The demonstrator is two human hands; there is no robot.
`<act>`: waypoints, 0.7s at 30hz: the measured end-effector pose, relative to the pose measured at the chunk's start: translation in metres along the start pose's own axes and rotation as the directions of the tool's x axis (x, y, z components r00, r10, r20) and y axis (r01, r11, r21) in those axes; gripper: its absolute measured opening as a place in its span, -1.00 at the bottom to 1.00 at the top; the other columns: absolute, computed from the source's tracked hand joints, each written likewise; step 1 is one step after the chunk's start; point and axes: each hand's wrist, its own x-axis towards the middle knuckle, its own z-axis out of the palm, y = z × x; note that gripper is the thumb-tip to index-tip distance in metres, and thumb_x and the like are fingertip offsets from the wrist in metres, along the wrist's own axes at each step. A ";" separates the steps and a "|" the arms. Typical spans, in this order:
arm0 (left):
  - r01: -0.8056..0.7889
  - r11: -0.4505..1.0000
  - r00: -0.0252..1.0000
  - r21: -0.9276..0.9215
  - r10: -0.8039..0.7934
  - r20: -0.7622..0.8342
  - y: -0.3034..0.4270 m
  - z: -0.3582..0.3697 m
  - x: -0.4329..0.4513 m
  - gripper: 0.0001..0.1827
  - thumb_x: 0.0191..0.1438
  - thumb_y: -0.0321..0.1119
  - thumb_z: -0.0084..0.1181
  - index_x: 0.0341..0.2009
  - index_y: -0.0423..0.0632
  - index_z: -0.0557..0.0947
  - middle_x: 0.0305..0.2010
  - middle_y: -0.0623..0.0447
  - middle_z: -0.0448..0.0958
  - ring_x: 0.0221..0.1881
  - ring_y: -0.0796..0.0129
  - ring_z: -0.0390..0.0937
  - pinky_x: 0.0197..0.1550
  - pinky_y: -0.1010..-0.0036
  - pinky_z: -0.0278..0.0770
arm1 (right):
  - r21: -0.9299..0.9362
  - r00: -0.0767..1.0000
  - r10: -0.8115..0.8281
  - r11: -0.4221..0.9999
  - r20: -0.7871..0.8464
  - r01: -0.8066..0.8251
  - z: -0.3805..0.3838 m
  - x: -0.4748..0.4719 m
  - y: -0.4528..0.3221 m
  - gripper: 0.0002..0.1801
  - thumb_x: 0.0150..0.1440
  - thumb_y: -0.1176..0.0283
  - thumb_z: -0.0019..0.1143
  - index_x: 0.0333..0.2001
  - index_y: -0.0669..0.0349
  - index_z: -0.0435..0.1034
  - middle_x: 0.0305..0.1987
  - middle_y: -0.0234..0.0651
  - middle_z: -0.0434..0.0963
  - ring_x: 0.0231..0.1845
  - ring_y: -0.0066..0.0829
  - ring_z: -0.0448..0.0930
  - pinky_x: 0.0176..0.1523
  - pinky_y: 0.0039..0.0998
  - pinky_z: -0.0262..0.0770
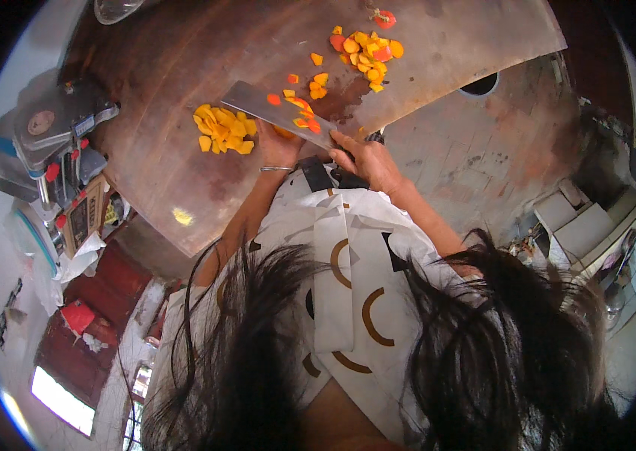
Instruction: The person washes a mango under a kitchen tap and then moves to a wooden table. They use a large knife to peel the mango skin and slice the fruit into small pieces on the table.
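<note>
My right hand grips the handle of a broad kitchen cleaver, its blade slanting up to the left. Red-orange slices and bits cling to the blade's upper face. Close under the blade, my left hand holds an orange pumpkin piece, mostly hidden by the steel and fingers. Left of that hand lies a heap of flat yellow-orange pumpkin slices on the wooden table. Farther off is a second pile of orange and red peel-like pieces, with loose bits between it and the blade.
A red stem end lies at the table's far side. A clear container shows at the upper left. Beside the table's left edge stands a grey weighing scale above a cardboard box. To the right is a tiled floor.
</note>
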 end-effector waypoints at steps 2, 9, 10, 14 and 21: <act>-0.015 1.000 1.000 -0.026 0.015 -0.005 -0.003 0.000 0.001 -0.03 -0.33 -0.15 0.54 0.16 -0.13 0.27 0.13 -0.19 0.28 0.15 -0.10 0.32 0.20 0.14 0.34 | 0.021 1.000 0.005 1.000 -0.029 -0.004 0.006 -0.001 0.002 -0.55 0.23 0.07 0.05 0.05 0.13 0.44 -0.32 0.06 0.58 -0.29 0.10 0.61 -0.22 -0.08 0.56; 0.050 0.998 0.999 0.030 -0.051 0.018 0.005 -0.003 -0.002 -0.04 -0.25 -0.25 0.53 0.19 -0.15 0.22 0.13 -0.15 0.30 0.15 0.07 0.35 0.22 0.24 0.35 | 0.090 0.998 0.054 0.995 -0.037 -0.051 0.024 0.027 0.010 -0.58 0.25 0.10 -0.01 0.04 0.15 0.45 -0.28 0.11 0.58 -0.27 0.13 0.60 -0.17 -0.07 0.55; 0.039 0.999 0.999 -0.015 -0.038 0.030 0.006 -0.003 0.000 -0.04 -0.22 -0.27 0.52 0.20 -0.16 0.20 0.14 -0.12 0.29 0.16 0.14 0.35 0.23 0.29 0.34 | 0.127 0.994 0.099 0.988 -0.047 -0.092 0.027 0.037 0.013 -0.58 0.25 0.10 -0.02 0.04 0.15 0.45 -0.28 0.11 0.58 -0.26 0.12 0.60 -0.15 -0.07 0.54; 0.086 0.996 0.995 -0.026 -0.085 0.044 0.007 -0.009 -0.004 -0.04 -0.27 -0.27 0.53 0.20 -0.12 0.22 0.18 -0.18 0.30 0.18 0.01 0.35 0.25 0.21 0.32 | 0.110 0.996 0.084 0.991 -0.007 -0.083 0.016 0.034 0.010 -0.57 0.25 0.11 -0.02 0.04 0.16 0.46 -0.27 0.11 0.59 -0.21 0.11 0.60 -0.10 -0.07 0.53; 0.098 0.990 0.992 -0.106 -0.089 0.091 -0.018 -0.007 -0.009 -0.03 -0.27 -0.24 0.56 0.18 -0.12 0.22 0.17 -0.11 0.37 0.16 0.13 0.42 0.22 0.33 0.39 | -0.069 0.999 -0.042 0.997 -0.007 0.041 0.000 -0.001 0.001 -0.54 0.22 0.05 0.05 0.03 0.14 0.47 -0.26 0.04 0.60 -0.26 0.03 0.63 -0.20 -0.12 0.59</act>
